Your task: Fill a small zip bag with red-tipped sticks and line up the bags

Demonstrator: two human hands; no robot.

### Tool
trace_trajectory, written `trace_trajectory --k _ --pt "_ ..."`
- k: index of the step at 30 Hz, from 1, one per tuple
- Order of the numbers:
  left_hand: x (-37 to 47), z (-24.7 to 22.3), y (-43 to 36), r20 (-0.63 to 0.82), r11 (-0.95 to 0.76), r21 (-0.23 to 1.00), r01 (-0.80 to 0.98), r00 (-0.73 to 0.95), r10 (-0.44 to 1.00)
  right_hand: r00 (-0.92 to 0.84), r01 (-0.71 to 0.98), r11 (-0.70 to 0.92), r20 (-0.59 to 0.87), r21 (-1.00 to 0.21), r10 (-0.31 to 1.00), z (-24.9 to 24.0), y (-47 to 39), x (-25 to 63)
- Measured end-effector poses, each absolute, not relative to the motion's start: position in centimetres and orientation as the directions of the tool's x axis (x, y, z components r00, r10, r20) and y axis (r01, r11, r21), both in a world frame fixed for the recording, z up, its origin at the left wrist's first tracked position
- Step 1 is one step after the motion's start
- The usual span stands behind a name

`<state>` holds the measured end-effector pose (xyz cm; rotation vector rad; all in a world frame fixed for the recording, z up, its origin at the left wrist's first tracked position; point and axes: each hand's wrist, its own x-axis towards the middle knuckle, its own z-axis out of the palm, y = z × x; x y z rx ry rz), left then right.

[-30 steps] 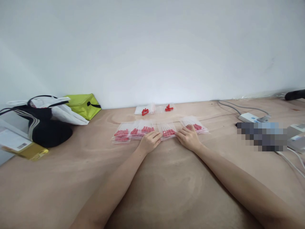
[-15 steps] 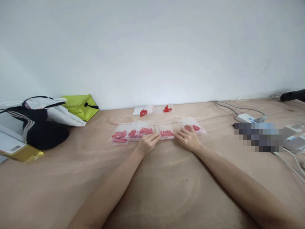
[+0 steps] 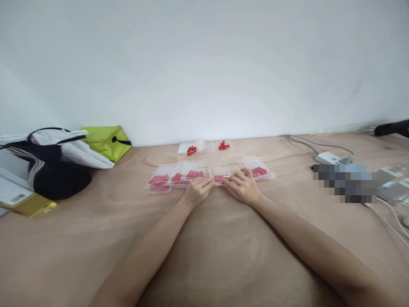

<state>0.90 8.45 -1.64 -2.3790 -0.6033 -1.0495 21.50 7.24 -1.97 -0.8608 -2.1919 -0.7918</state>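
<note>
Between my hands lies a clear zip bag [image 3: 220,172] with several small red sticks in a row. My left hand [image 3: 198,190] pinches this bag's near left corner. My right hand [image 3: 243,186] has its fingers on the near edge towards the right, partly covering the red pieces. To the left, more zip bags of red pieces [image 3: 159,180] overlap in a row. Another pile of filled zip bags [image 3: 259,169] sits just beyond my right hand.
By the wall lie a white stack of bags [image 3: 188,147] and loose red pieces [image 3: 224,145]. At left are a black cap [image 3: 62,181], a lime-green bag [image 3: 107,143] and a yellow-and-white box [image 3: 22,198]. A power strip [image 3: 329,158] with cables is at right.
My right hand has slid left along the near edge of the middle bag, towards my left hand. The left hand stays at the corner.
</note>
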Motion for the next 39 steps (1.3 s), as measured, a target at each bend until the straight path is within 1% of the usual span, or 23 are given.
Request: trace_trajectory --k 5,7,15,19,24,29,36,39 --pt "1.0 -1.7 8.4 0.754 -0.782 -0.24 0.575 0.618 0.223 -0.574 0.729 0.605 0.769 0.321 0.283 -2.2 7.6 18.8" --pt "1.0 -1.6 8.4 0.753 -0.783 -0.231 0.578 0.616 0.233 -0.577 0.726 0.604 0.769 0.328 0.275 -2.2 7.7 18.4" --pt "1.0 -2.0 8.5 0.776 -0.793 -0.153 0.589 0.569 0.273 -0.597 0.737 0.577 0.74 0.352 0.311 -2.4 8.1 19.4" --pt "0.9 -2.2 8.6 0.79 -0.805 -0.106 0.584 0.541 0.288 -0.586 0.768 0.543 0.715 0.338 0.383 -2.5 8.4 20.1" --pt "0.9 -2.3 8.7 0.782 -0.803 -0.088 0.589 0.541 0.311 -0.618 0.768 0.516 0.651 0.38 0.441 -2.3 8.8 20.5" --pt "0.8 -2.4 8.7 0.78 -0.795 -0.035 0.605 0.514 0.357 -0.615 0.782 0.48 0.618 0.397 0.49 -2.0 8.8 21.6" --pt "1.0 -2.4 8.7 0.795 -0.824 0.001 0.566 0.499 0.344 -0.59 0.798 0.466 0.655 0.382 0.473 -2.2 8.1 23.9" --pt "0.9 -2.5 8.9 0.788 -0.839 0.028 0.543 0.504 0.352 -0.563 0.811 0.469 0.685 0.35 0.463 -2.2 7.6 24.3"
